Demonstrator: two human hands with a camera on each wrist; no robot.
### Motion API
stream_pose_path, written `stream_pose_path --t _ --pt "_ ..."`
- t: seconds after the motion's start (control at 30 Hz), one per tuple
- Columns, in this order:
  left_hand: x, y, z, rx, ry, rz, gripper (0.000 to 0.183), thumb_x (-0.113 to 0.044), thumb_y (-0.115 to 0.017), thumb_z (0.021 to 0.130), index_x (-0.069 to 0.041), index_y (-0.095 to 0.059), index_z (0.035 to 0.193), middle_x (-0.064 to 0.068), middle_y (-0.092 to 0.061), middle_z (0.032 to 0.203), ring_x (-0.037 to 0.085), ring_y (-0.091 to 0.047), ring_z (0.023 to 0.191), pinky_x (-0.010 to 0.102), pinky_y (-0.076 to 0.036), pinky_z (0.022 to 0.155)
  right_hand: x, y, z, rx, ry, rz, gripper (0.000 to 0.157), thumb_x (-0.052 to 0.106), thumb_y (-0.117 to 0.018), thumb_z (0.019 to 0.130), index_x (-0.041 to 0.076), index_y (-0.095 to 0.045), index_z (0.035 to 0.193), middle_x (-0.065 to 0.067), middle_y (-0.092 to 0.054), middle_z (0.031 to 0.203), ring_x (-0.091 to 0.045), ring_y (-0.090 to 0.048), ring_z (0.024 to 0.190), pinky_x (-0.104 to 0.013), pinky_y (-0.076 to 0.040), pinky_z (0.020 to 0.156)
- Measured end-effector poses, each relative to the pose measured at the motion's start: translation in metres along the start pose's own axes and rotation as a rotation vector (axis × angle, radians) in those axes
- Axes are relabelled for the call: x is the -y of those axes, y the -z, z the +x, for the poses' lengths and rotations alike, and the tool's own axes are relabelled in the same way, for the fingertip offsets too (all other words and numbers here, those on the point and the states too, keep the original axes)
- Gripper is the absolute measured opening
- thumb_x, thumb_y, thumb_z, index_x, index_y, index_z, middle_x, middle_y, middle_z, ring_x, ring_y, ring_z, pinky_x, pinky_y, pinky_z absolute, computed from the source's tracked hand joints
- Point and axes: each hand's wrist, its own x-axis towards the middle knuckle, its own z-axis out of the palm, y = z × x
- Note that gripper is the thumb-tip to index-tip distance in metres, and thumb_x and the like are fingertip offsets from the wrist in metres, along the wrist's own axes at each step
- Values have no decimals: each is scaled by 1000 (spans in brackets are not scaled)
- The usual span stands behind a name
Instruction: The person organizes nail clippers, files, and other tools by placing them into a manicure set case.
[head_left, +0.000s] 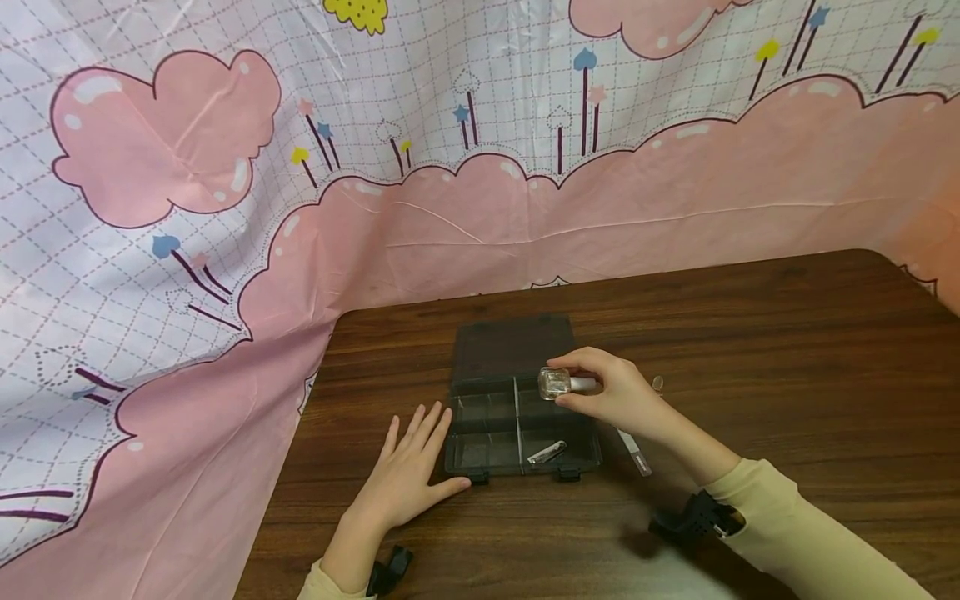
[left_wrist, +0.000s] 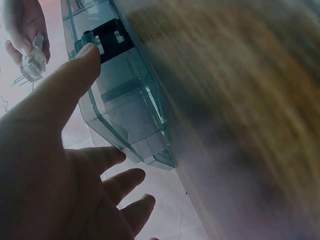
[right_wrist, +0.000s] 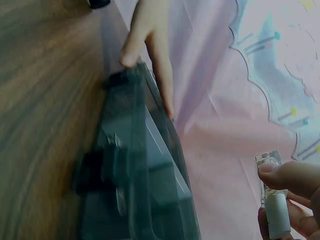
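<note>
A small clear bottle (head_left: 554, 383) with a white cap (head_left: 582, 384) sits between the thumb and fingers of the right hand (head_left: 624, 398), which are clamped on it. The head view shows its glass body out past the fingertips and its cap pointing back toward the palm; the right wrist view adds the thumb laid across the glass and fingers behind the cap.

Below those fingertips, the head view shows a dark see-through divided box (head_left: 487, 450), its lid (head_left: 512, 346) lying open beyond them. A metal nail clipper (head_left: 547, 452) rests in a compartment on the near side of the right fingertips; the left wrist view does not reveal it.

The left hand (head_left: 411, 475) has its fingers spread apart at the box's left end, thumb out toward a front latch (head_left: 477, 478). The left wrist view brings that thumb tip right over the latch, though whether they touch I cannot tell.

Only from the head are the pale file (head_left: 635, 452), on the table (head_left: 787, 350) beneath the right wrist, and a small clear round piece (head_left: 657, 383) just beyond that hand visible.
</note>
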Motion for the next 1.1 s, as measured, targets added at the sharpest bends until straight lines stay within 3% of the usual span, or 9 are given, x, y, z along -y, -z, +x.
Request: stream_pose_path --t 0.27,0.5,0.8,1.1 --pt "-1 2 0 13 14 -14 97 -70 -50 84 -13 -16 155 9 -12 159 24 -2 145 58 -4 113 14 -31 3 82 54 7 43 13 -79 80 8 -65 120 0 -63 115 -15 -61 99 -33 -53 84" --pt "-1 2 0 23 17 -8 97 -71 -49 84 -15 -14 155 8 -12 159 22 0 145 57 -3 113 19 -59 8 171 57 48 43 15 -76 83 6 -63 123 -3 -62 117 -18 -62 102 -29 -53 84" --pt "-1 2 -1 35 24 -26 98 -73 -46 84 -15 -12 155 2 -3 160 20 3 145 55 2 113 23 -88 14 240 78 -49 42 17 -78 81 4 -65 119 -6 -63 115 -20 -62 99 -28 -53 82" --pt "-1 1 -1 20 11 -9 98 -74 -45 84 -13 -15 155 3 -5 159 22 1 145 58 -4 113 24 -105 19 292 84 -127 42 14 -79 79 0 -66 116 -9 -65 114 -21 -63 100 -29 -54 82"
